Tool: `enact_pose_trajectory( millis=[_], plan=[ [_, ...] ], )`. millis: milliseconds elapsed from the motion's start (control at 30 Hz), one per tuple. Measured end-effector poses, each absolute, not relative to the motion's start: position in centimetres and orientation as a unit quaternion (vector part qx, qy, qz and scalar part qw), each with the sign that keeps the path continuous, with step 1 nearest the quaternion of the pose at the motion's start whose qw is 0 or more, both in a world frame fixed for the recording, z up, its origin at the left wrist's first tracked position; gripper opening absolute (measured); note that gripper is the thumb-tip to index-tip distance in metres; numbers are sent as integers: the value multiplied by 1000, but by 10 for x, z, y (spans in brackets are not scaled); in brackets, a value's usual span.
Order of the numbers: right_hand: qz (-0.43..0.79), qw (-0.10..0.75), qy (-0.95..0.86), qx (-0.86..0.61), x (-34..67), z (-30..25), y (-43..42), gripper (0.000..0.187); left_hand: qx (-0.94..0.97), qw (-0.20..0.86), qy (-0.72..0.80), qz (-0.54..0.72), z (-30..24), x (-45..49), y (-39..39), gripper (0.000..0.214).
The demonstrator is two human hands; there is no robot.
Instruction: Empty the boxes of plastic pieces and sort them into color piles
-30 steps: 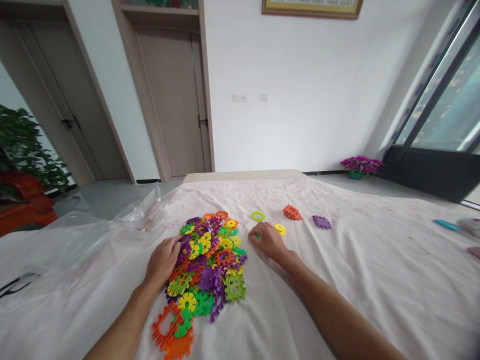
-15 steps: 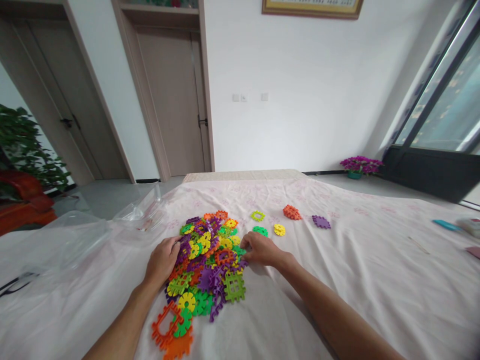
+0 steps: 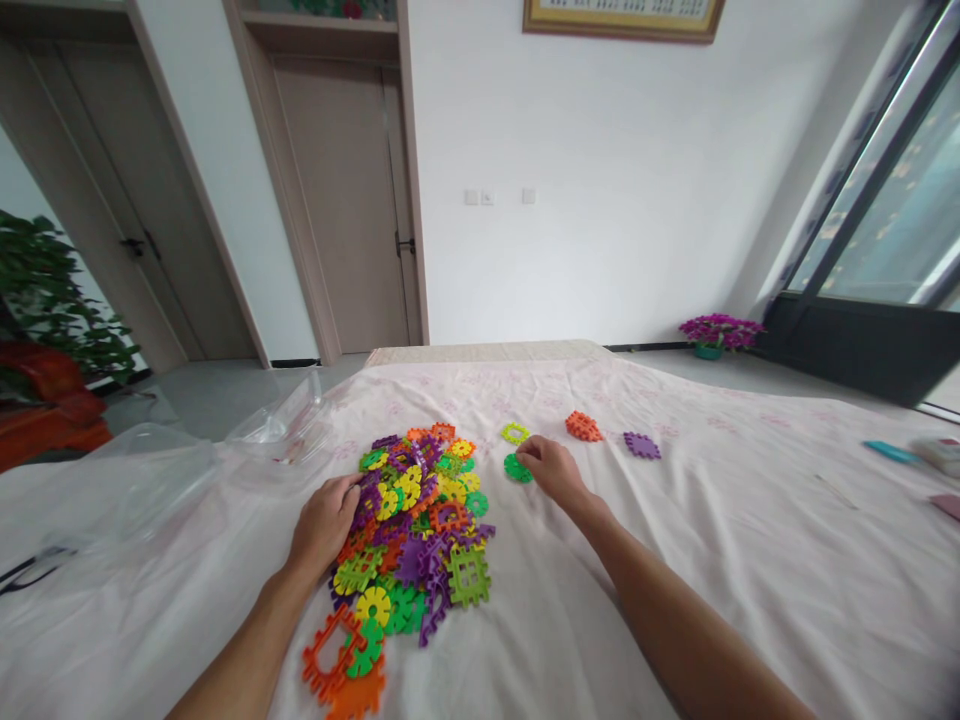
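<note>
Lower centre, a notched green plastic disc (image 3: 515, 468) lies left of your right hand (image 3: 553, 469). I can't tell your grip.

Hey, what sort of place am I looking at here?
Probably a room in a home: there is a wooden door in the wall, a pot of purple flowers on the floor, and a flower-patterned cloth under the heap of plastic pieces.
</note>
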State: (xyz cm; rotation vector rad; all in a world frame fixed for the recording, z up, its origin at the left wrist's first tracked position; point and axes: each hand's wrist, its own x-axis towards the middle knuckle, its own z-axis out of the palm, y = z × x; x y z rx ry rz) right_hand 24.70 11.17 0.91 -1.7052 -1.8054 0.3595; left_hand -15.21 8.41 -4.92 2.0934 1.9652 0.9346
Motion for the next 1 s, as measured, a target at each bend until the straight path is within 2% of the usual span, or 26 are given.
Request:
enact_pose_trajectory(
  millis=[167,400,533,667,833,1000],
  plan=[
    [103,276,-657,-694,261,-1,118,13,692,54,650,309,-49,-152,84,46],
    [63,243,-679,-690,263,-5,116,11,691,59,648,314,-47,-150,83,45],
    [34,245,-713,-656,251,4,108,13,691,54,647,316,-48,-151,83,44],
    [61,228,-758,-608,230,12,95,13,690,50,652,309,-46,-150,82,45],
    [95,169,-798,-571,204,13,79,22,691,52,654,304,-44,-149,81,47],
    [82,169,-806,-561,195,6,74,32,690,49,650,314,-45,-149,81,45]
  ],
)
